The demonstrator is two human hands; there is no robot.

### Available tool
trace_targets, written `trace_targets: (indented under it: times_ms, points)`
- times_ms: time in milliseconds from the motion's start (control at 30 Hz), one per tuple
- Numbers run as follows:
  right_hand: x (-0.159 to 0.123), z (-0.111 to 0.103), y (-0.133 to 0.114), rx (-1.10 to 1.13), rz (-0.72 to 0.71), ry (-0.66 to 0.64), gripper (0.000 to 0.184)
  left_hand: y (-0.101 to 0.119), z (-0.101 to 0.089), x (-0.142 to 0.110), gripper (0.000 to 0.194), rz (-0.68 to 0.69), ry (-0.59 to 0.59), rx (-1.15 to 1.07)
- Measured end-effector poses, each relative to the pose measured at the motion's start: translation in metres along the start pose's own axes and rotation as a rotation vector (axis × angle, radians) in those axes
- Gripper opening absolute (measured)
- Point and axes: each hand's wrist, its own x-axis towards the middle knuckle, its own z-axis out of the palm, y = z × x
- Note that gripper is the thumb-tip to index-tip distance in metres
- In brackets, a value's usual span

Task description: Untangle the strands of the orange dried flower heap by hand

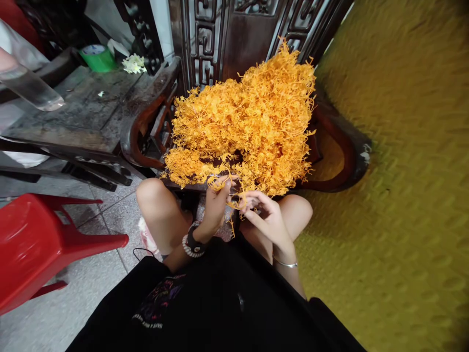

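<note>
A big heap of curly orange-yellow strands (242, 117), like stringy flowers, fills the seat of a dark carved wooden chair (144, 129). In front of its near edge, both hands work close together above my lap. My left hand (216, 200) pinches some orange strands (220, 182) between thumb and fingers. My right hand (266, 215) has its fingers curled round the end of the same loose strands, a little to the right. A few strands dangle below and between the hands. The fingertips partly hide what they grip.
At left a dark wooden table (91, 122) bears a green tape roll (98, 57) and pale flowers (134, 63). A drinking glass (40, 90) is beside a person's hand there. A red plastic stool (47, 239) stands lower left. Yellow textured material (395, 205) borders the right.
</note>
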Motion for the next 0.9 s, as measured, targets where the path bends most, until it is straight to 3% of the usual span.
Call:
trace_targets:
  times_ms: [133,267,400,533,633,767,900]
  points:
    - [0.004,0.021,0.006,-0.022,0.077,0.156,0.018,-0.005,-0.004,-0.003,0.019,-0.014,-0.057,0.022]
    - [0.005,0.025,0.008,-0.049,0.097,0.283,0.028,0.002,-0.010,-0.006,0.020,-0.083,-0.164,0.056]
    - [0.004,0.013,0.012,-0.039,0.139,0.171,0.037,0.014,-0.017,-0.005,0.028,-0.045,-0.194,0.121]
    - [0.001,-0.001,0.022,0.093,0.258,-0.012,0.025,0.020,-0.023,-0.004,0.035,0.064,-0.228,0.180]
    - [0.000,-0.009,0.025,0.095,0.256,0.051,0.030,0.020,-0.027,-0.006,0.034,0.087,-0.229,0.238]
    - [0.006,-0.009,0.014,0.045,0.129,0.205,0.032,0.018,-0.026,-0.010,0.037,0.085,-0.264,0.293]
    - [0.016,0.003,-0.002,-0.030,0.116,0.084,0.050,0.017,-0.022,-0.013,0.030,0.142,-0.272,0.389]
